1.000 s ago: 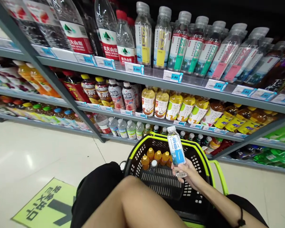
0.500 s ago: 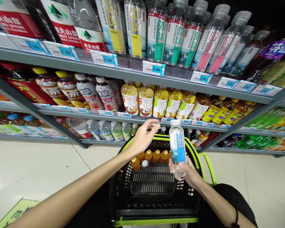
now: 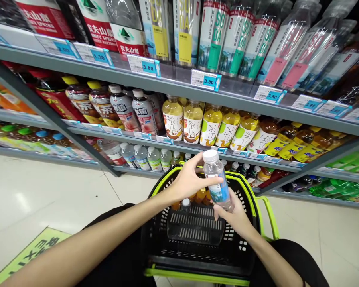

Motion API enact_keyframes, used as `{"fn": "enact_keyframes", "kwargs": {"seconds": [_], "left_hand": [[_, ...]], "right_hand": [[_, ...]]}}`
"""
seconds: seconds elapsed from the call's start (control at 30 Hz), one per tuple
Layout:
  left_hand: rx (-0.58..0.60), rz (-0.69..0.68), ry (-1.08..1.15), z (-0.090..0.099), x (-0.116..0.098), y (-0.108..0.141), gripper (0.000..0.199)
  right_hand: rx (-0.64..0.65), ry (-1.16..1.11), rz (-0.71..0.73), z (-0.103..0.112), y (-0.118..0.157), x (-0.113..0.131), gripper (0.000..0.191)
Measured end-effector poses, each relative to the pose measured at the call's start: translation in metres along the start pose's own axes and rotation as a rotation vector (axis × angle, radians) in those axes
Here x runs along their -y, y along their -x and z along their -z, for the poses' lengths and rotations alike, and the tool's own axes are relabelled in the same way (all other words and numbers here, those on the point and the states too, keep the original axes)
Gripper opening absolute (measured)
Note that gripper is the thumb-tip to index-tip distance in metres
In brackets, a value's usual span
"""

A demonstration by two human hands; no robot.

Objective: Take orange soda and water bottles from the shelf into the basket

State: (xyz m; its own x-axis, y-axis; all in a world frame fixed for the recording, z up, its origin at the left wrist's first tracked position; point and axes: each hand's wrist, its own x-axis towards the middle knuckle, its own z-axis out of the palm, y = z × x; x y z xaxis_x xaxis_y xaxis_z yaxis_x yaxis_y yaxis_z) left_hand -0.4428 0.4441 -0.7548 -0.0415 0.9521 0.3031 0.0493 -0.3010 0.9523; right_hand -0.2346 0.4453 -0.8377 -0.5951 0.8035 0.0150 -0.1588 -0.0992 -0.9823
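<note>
Between my two hands is a clear soda water bottle (image 3: 219, 187) with a blue and white label and a pale cap, slightly tilted above the basket. My right hand (image 3: 231, 213) grips it around the base. My left hand (image 3: 191, 179) is at its upper part, thumb across the front of the label and fingers behind the neck, partly hidden. Below is a black shopping basket (image 3: 197, 261) with a lime-green rim. Inside it lie a large clear bottle (image 3: 194, 227) with a pale cap and several orange drink bottles (image 3: 201, 196), half covered by my left hand.
Shelves of drinks stand ahead, with price tags (image 3: 206, 80) along a grey shelf edge (image 3: 167, 75). Soda bottles (image 3: 214, 36) fill the upper shelf, tea bottles (image 3: 212, 125) the middle one. A green handle (image 3: 271, 217) sticks out right of the basket. A yellow-green floor sign (image 3: 32, 253) lies at left.
My left hand has moved right and closed on the upper part of the soda water bottle. The bottle has turned and shifted slightly left in my right hand. The view has shifted a little.
</note>
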Motion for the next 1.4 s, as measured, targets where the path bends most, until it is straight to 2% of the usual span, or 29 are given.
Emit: {"fn": "enact_keyframes", "kwargs": {"seconds": [0.13, 0.3, 0.47, 0.57, 0.73, 0.9, 1.03, 1.13, 1.27, 1.33, 1.4], "left_hand": [[-0.043, 0.008, -0.074, -0.005, -0.002, 0.004, 0.054], [0.011, -0.029, -0.269, -0.003, -0.007, 0.012, 0.054], [0.223, -0.023, -0.15, 0.006, -0.004, 0.014, 0.065], [0.284, 0.0, -0.07, 0.008, -0.002, 0.013, 0.064], [0.309, -0.014, -0.073, 0.01, -0.001, 0.011, 0.061], [0.306, -0.016, -0.131, 0.01, -0.002, 0.01, 0.067], [0.322, -0.025, -0.099, 0.009, -0.001, 0.01, 0.06], [0.293, 0.004, -0.032, 0.009, 0.004, 0.008, 0.061], [0.172, 0.118, 0.126, 0.013, 0.019, -0.001, 0.07], [0.099, 0.151, 0.169, 0.015, 0.028, -0.006, 0.071], [0.008, 0.188, 0.177, 0.016, 0.034, -0.011, 0.072]], "right_hand": [[-0.091, 0.063, 0.022, -0.001, 0.0, -0.002, 0.054], [0.022, -0.064, -0.025, -0.003, 0.006, -0.001, 0.047], [0.137, -0.259, -0.075, -0.005, 0.009, 0.004, 0.052], [0.177, -0.31, -0.116, -0.007, 0.009, 0.004, 0.055], [0.171, -0.313, -0.122, -0.008, 0.009, -0.001, 0.053], [0.159, -0.31, -0.115, -0.008, 0.009, -0.003, 0.052], [0.149, -0.308, -0.124, -0.008, 0.009, -0.003, 0.055], [0.143, -0.3, -0.133, -0.007, 0.009, -0.004, 0.053], [0.101, -0.232, -0.098, -0.005, 0.005, -0.004, 0.035], [0.049, -0.189, -0.086, -0.004, 0.002, -0.003, 0.034], [-0.013, -0.159, -0.057, -0.004, 0.001, -0.001, 0.043]]}}
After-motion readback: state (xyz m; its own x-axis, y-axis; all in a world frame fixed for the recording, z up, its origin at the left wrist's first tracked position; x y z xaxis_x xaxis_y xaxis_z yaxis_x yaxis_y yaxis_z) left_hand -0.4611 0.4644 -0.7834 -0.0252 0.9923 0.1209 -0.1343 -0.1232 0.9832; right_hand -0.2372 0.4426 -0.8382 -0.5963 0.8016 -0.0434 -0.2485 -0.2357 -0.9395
